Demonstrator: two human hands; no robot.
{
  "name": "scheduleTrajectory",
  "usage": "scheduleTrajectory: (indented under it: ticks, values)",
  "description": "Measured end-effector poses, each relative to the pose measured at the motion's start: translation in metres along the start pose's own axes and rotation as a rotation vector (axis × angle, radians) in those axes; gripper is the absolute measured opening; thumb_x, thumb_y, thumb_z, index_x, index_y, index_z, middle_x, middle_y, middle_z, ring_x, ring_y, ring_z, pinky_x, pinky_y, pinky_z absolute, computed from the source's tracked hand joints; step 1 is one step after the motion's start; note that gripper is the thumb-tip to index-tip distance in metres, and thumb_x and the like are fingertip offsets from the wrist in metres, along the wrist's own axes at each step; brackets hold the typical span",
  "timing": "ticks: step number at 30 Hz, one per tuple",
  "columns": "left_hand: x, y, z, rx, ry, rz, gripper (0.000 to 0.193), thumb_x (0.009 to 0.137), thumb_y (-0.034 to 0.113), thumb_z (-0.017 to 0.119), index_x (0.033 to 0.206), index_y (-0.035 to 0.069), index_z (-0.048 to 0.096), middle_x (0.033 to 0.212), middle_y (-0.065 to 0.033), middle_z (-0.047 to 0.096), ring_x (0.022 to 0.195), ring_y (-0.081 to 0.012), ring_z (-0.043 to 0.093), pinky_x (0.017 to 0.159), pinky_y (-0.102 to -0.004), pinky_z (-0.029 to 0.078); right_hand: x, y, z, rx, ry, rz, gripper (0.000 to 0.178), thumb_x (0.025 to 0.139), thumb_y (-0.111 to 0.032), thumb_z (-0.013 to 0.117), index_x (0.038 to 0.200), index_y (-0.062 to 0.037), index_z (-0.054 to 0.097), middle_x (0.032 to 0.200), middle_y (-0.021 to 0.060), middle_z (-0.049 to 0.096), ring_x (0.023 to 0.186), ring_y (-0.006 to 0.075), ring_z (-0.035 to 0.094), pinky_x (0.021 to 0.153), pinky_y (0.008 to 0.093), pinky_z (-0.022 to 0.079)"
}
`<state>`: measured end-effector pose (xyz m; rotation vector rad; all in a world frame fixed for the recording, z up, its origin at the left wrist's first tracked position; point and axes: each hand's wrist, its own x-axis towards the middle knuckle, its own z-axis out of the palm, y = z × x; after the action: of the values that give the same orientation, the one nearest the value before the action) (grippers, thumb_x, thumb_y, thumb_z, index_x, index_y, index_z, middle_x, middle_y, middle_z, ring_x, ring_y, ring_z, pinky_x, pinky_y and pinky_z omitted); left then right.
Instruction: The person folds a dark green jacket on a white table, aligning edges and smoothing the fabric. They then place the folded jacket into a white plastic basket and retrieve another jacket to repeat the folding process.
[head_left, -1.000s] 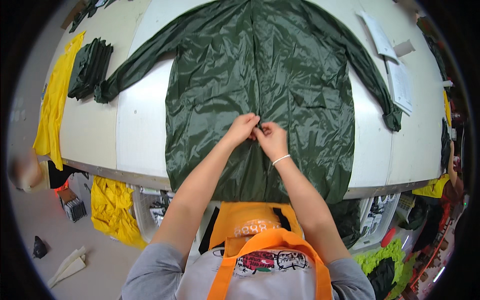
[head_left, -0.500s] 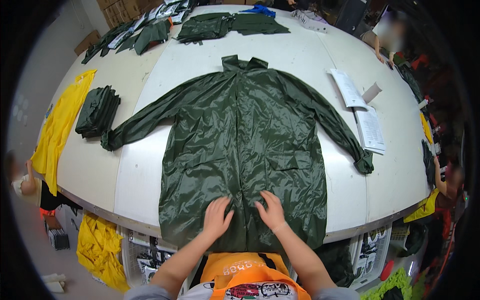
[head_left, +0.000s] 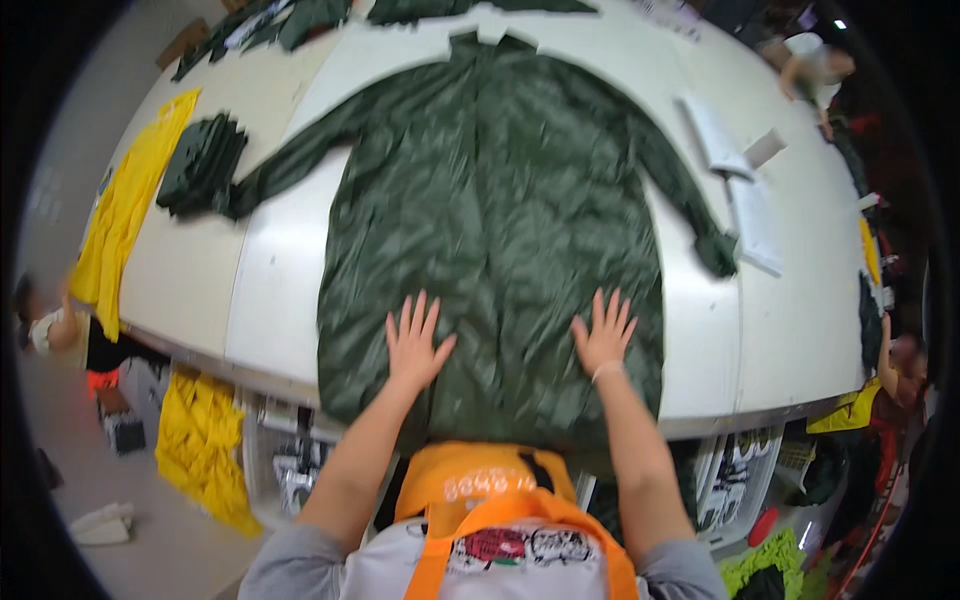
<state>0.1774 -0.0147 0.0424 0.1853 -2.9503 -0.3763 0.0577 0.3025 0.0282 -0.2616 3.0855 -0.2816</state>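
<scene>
A dark green, shiny raincoat [head_left: 480,200] lies spread face up on the white table, its collar at the far side and sleeves stretched out to both sides. My left hand [head_left: 414,345] rests flat on the coat's lower left front with fingers spread. On the lower right front lies my right hand [head_left: 604,335], also flat with fingers apart. Neither hand holds anything. The coat's hem hangs over the table's near edge, against my orange apron [head_left: 480,478].
Left of the coat sit a folded dark green stack [head_left: 203,165] and a yellow garment [head_left: 135,210]. White paper stacks [head_left: 755,222] lie to the right, beside a small roll [head_left: 766,148]. White baskets [head_left: 740,480] stand below the table edge. Other people work at both sides.
My hands have moved apart and farther up the coat, from beside the centre front out to both sides, and now lie flat. The view has tilted lower.
</scene>
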Motion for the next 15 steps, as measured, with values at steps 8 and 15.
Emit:
scheduleTrajectory:
  ticks: [8,15]
  values:
    - [-0.037,0.063,-0.028,-0.253,-0.395,-0.348,0.036,0.083,0.041,0.067,0.093,0.007,0.06,0.082,-0.0076,0.065,0.071,-0.0222,0.062,0.059,-0.034,0.048,-0.088,-0.053,-0.011,0.65,-0.145,-0.192,0.032,0.083,-0.025,0.065,0.1,0.0024,0.062,0.093,0.0149,0.059,0.089,0.0318,0.056,0.082,0.0406,0.046]
    - [-0.007,0.082,0.017,-0.356,-0.405,-0.406,0.039,0.085,0.039,0.064,0.078,0.001,0.063,0.057,-0.0064,0.062,0.049,-0.0181,0.061,0.051,-0.0323,0.048,-0.093,-0.09,0.014,0.941,0.047,0.017,0.016,0.082,-0.008,0.065,0.094,0.004,0.066,0.078,0.0149,0.063,0.062,0.0254,0.062,0.059,0.0312,0.049]
